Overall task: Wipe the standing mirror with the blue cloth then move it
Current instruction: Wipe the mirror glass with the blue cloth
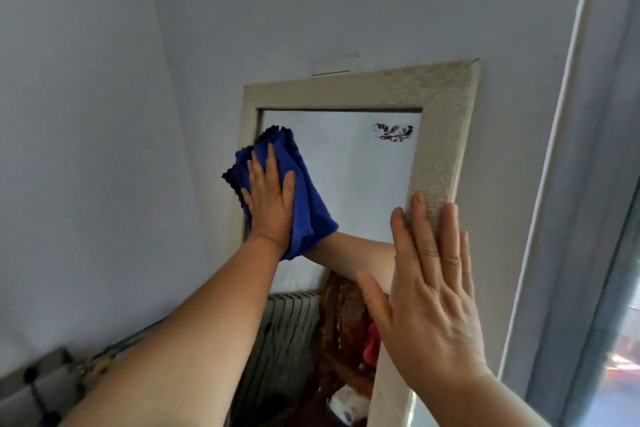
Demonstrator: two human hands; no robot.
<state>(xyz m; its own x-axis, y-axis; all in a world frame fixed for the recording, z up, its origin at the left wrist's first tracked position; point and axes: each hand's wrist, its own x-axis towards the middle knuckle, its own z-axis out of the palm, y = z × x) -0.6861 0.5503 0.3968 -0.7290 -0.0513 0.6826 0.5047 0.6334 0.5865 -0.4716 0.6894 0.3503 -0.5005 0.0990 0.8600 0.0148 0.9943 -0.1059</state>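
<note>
fingers point(268, 158) of left hand point(270, 199) spread flat, pressing blue cloth point(304, 204) against glass near upper left corner of standing mirror point(360, 177) | cloth bunched under palm, spilling past fingertips and wrist | right hand point(427, 291) open, fingers flat on patterned right frame point(446, 107), grasping nothing | mirror leans at wall point(311, 3)

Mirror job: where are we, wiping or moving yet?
Wiping, underway. Nothing looks finished. The left hand presses the blue cloth flat on the upper-left glass of the standing mirror, while the right hand braces the right frame edge. Left: the remaining glass, then the move.
</note>
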